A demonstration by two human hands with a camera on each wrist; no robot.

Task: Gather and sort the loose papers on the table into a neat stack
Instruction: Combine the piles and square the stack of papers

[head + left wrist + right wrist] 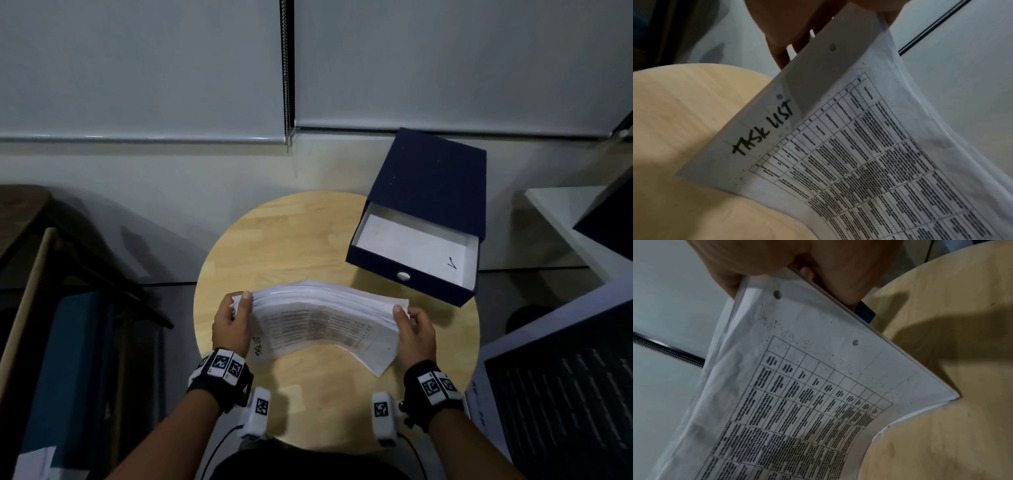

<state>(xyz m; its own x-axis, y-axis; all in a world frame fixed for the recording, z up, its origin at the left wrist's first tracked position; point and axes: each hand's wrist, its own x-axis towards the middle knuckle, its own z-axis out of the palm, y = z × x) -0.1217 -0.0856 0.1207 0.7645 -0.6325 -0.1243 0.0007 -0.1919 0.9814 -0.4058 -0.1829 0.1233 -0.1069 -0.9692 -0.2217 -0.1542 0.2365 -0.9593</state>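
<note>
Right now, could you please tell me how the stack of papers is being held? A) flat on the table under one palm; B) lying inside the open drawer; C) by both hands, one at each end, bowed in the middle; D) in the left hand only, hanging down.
C: the left hand and right hand each grip one end of the stack of papers, which arches up between them above the table.

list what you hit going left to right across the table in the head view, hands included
left hand → stack of papers held bowed between both hands → right hand → dark blue drawer box, open and further back on the round wooden table
</note>
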